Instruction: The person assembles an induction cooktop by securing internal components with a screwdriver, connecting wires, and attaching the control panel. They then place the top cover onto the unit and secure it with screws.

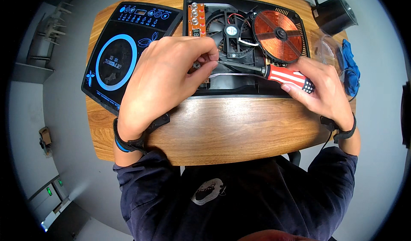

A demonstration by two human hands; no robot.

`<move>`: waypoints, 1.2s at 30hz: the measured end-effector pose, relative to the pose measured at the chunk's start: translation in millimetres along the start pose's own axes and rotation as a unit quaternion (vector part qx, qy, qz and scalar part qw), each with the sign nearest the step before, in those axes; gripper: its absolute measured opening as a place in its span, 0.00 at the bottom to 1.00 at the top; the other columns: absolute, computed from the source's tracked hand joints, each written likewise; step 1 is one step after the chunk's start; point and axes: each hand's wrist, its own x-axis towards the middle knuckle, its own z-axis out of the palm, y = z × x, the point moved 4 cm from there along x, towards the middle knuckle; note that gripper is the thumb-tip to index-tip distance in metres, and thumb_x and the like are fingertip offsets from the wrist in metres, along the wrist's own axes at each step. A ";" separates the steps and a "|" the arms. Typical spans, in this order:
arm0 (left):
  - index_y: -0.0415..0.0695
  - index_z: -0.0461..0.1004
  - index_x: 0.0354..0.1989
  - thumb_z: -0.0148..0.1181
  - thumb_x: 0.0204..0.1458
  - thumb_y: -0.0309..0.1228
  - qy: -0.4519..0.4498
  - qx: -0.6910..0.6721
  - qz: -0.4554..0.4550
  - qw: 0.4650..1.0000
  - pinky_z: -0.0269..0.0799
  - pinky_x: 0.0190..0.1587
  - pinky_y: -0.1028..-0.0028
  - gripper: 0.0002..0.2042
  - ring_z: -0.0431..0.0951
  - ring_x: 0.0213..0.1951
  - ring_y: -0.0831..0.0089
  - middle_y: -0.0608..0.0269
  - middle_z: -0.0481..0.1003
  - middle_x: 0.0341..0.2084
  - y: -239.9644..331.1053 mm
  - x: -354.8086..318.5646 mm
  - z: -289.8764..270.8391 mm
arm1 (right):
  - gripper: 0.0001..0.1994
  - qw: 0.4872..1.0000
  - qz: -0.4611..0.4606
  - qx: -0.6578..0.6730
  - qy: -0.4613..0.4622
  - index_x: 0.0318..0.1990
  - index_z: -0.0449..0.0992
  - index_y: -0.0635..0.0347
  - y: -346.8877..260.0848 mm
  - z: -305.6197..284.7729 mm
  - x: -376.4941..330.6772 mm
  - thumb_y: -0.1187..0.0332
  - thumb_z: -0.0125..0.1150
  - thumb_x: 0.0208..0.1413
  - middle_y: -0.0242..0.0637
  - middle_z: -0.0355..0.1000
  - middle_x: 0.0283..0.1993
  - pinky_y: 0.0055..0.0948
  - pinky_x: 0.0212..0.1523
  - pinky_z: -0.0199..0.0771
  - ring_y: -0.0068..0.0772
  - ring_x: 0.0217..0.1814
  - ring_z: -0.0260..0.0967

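My right hand (pixel 323 84) is closed round the red-and-white striped handle of a screwdriver (pixel 286 76). Its metal shaft points left across the opened base of an induction cooker (pixel 263 87). At the shaft's tip, the thumb and fingers of my left hand (pixel 167 67) are pinched together; whatever lies between them is too small or hidden to make out. Inside the base are a black cooling fan (pixel 231 31), a round copper coil (pixel 278 34) and an orange circuit board (pixel 196 20) with a small display. My left hand covers the board's near end.
The cooker's black top panel (pixel 115 63), with a blue ring, lies to the left on the wooden table (pixel 239 129). At the far right stands a black kettle (pixel 335 13). Near it are a clear plastic container (pixel 326 48) and a blue cloth (pixel 351 67).
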 end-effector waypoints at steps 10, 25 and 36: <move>0.37 0.83 0.41 0.73 0.60 0.23 -0.005 -0.001 -0.006 1.000 0.80 0.36 0.68 0.05 0.89 0.36 0.62 0.54 0.85 0.33 -1.9 2.8 1.8 | 0.19 0.997 0.018 0.081 0.007 0.53 0.81 0.63 6.3 3.8 3.5 0.60 0.79 0.63 0.45 0.83 0.45 0.41 0.47 0.82 0.50 0.46 0.84; 0.40 0.85 0.54 0.73 0.61 0.23 -0.006 -0.024 -0.051 0.998 0.82 0.42 0.69 0.13 0.89 0.40 0.63 0.54 0.86 0.41 -12.3 12.3 -0.9 | 0.17 0.997 0.018 0.077 0.024 0.53 0.81 0.63 19.5 1.2 17.0 0.64 0.78 0.63 0.45 0.84 0.46 0.41 0.49 0.82 0.50 0.46 0.84; 0.49 0.71 0.79 0.77 0.60 0.38 -0.094 0.148 -0.044 0.983 0.62 0.80 0.49 0.37 0.57 0.82 0.35 0.38 0.59 0.82 -70.3 19.6 20.9 | 0.17 0.996 0.055 0.039 0.059 0.53 0.80 0.62 48.2 -21.6 42.5 0.64 0.78 0.63 0.43 0.85 0.45 0.36 0.48 0.82 0.42 0.44 0.86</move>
